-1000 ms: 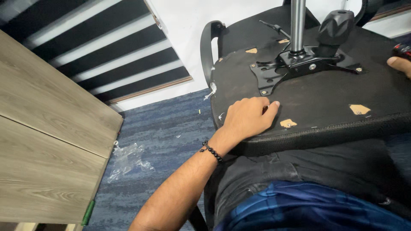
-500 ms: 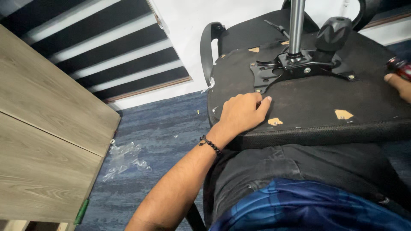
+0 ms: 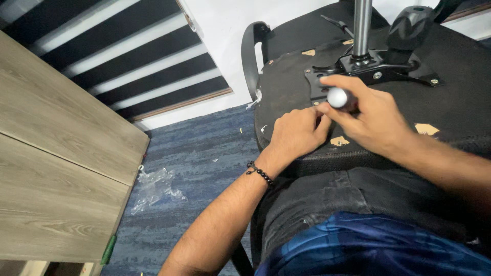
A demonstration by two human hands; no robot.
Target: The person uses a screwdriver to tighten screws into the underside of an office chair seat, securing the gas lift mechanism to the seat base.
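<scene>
The screwdriver (image 3: 338, 97), its rounded grey handle end up, is clenched in the right hand (image 3: 376, 120) over the upturned chair seat (image 3: 460, 97) beside the metal mounting plate (image 3: 373, 69), while the left hand (image 3: 295, 134), fingers curled and holding nothing visible, rests there; a tilted tip could probably slip off.

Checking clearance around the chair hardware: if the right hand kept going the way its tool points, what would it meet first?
The right hand holds a round-ended tool aimed down and left. It would likely first meet the black metal plate on the chair underside, beside the left hand; depth is unclear.
</scene>
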